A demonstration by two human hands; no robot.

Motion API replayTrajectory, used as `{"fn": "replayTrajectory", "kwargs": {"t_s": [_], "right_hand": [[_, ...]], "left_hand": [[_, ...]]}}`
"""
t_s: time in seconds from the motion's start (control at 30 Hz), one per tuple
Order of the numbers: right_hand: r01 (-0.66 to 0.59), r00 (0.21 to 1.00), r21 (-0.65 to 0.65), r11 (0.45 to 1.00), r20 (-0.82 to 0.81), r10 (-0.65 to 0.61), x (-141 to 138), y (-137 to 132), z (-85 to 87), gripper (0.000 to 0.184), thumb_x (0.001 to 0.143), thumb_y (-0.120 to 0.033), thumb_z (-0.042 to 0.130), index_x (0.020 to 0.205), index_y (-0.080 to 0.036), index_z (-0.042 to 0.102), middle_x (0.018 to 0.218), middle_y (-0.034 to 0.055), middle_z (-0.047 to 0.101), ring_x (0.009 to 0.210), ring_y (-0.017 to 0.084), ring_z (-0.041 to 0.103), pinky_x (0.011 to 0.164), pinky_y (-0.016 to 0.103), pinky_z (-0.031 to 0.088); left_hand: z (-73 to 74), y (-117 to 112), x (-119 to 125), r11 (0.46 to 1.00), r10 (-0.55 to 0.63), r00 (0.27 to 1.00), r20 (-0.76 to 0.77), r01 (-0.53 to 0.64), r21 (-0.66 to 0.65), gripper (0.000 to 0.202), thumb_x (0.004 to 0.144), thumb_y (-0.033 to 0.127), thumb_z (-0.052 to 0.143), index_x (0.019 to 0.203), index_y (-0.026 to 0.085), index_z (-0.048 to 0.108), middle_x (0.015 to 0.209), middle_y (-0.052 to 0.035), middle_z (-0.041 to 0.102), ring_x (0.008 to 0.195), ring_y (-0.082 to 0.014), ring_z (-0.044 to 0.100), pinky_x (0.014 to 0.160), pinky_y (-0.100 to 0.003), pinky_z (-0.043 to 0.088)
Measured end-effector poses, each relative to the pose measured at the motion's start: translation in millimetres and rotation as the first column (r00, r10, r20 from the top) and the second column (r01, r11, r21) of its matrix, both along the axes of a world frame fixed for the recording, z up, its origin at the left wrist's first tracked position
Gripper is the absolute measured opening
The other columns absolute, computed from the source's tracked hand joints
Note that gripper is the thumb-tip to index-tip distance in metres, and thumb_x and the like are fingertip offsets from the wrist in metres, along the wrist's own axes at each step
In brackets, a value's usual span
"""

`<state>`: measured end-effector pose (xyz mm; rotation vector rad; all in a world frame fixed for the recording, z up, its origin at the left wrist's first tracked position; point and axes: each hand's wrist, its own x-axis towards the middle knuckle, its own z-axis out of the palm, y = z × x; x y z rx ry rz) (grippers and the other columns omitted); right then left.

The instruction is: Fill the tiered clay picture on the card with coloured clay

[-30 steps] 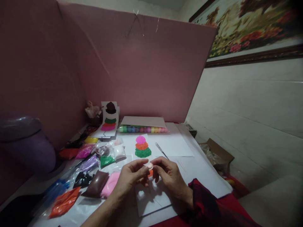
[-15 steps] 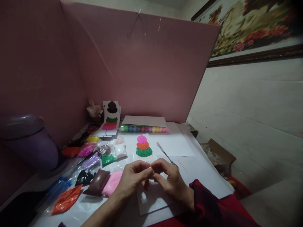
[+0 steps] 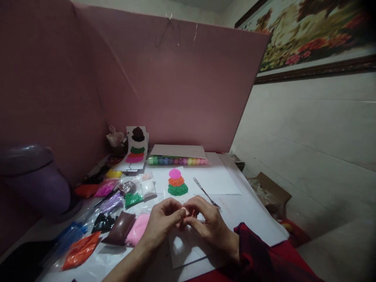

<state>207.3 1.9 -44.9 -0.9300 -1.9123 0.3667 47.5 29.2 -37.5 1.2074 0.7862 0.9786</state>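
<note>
My left hand (image 3: pixel 167 215) and my right hand (image 3: pixel 205 221) meet at the fingertips above the front of the white table. Both are closed in a pinch, with thumbs and curled fingers close together. A tiny pale spot shows at the left thumb tip; whether it is a held bit or the nail I cannot make out. Under the hands lies a clear sheet (image 3: pixel 183 254) with a glare spot. Just beyond them is a paper with a pink, orange and green stacked clay shape (image 3: pixel 178 182). A metal fork-like tool (image 3: pixel 205 192) rests to its right.
On the left lie several bags of coloured clay, among them brown (image 3: pixel 120 228), pink (image 3: pixel 138 229) and orange (image 3: pixel 81 250). A purple bin (image 3: pixel 38 180) stands at far left. Behind are a pack of coloured balls (image 3: pixel 178 161) and a second clay picture (image 3: pixel 136 147). Toothpicks (image 3: pixel 225 204) lie right.
My right hand's fingertips have parted slightly from the left's and shifted, showing a little more between them. The whole view has moved slightly.
</note>
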Motion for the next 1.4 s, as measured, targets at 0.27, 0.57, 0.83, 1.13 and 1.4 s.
{"fn": "replayTrajectory", "kwargs": {"t_s": [0.27, 0.57, 0.83, 1.13, 1.4], "right_hand": [[-0.01, 0.999, 0.086, 0.996, 0.041, 0.007, 1, 2, 0.0, 0.012, 0.083, -0.008, 0.054, 0.09, -0.017, 0.058, 0.077, 0.0042, 0.058, 0.07, 0.016, 0.055, 0.063, 0.027, 0.046], [0.005, 1.0, 0.035, 0.999, -0.007, -0.005, 1, 3, -1.7, 0.003, 0.084, -0.014, 0.056, 0.086, -0.016, 0.057, 0.074, 0.003, 0.057, 0.065, 0.014, 0.054, 0.059, 0.026, 0.045], [0.174, 0.975, -0.073, 0.982, -0.129, -0.182, -1, 2, 3.9, 0.01, 0.083, -0.021, 0.058, 0.073, -0.016, 0.058, 0.066, 0.001, 0.056, 0.057, 0.012, 0.051, 0.054, 0.025, 0.044], [-0.003, 0.987, -0.121, 0.993, -0.158, -0.016, -1, 3, 1.4, 0.017, 0.073, -0.012, 0.067, 0.09, -0.016, 0.062, 0.078, 0.0023, 0.061, 0.064, 0.014, 0.058, 0.06, 0.026, 0.049], [-0.06, 0.972, -0.186, 0.981, -0.236, 0.014, -2, 1, 3.0, 0.003, 0.082, -0.019, 0.059, 0.081, -0.016, 0.061, 0.071, 0.0007, 0.06, 0.057, 0.011, 0.058, 0.054, 0.023, 0.049]], "left_hand": [[3.2, -2, 0, 0.999, 0.015, 0.997, -0.082, -0.017, -0.03, 0.03, 0.069, 0.04, 0.07, 0.07, 0.012, 0.059, 0.052, -0.0005, 0.06, 0.044, -0.0109, 0.055, 0.044, -0.02, 0.041], [-0.4, 0, 0, 0.997, -0.019, 1.0, 0.001, 0.019, -0.081, 0.03, 0.065, 0.037, 0.075, 0.074, 0.011, 0.062, 0.055, -0.0025, 0.064, 0.046, -0.0127, 0.058, 0.047, -0.022, 0.044], [6.3, 1, -3, 0.967, 0.246, 0.961, 0.128, -0.234, -0.098, 0.026, 0.061, 0.03, 0.078, 0.074, 0.012, 0.065, 0.055, 0.0001, 0.063, 0.046, -0.0104, 0.056, 0.047, -0.021, 0.045], [-4.7, 2, 1, 0.99, 0.047, 0.993, 0.109, -0.032, -0.134, 0.035, 0.062, 0.032, 0.078, 0.088, 0.012, 0.067, 0.06, -0.0028, 0.066, 0.043, -0.0101, 0.054, 0.044, -0.022, 0.045], [-5.1, 1, 0, 0.997, -0.006, 0.996, 0.093, 0.014, -0.082, 0.028, 0.064, 0.036, 0.076, 0.073, 0.011, 0.067, 0.053, -0.0023, 0.064, 0.042, -0.0119, 0.056, 0.042, -0.022, 0.045]]}}
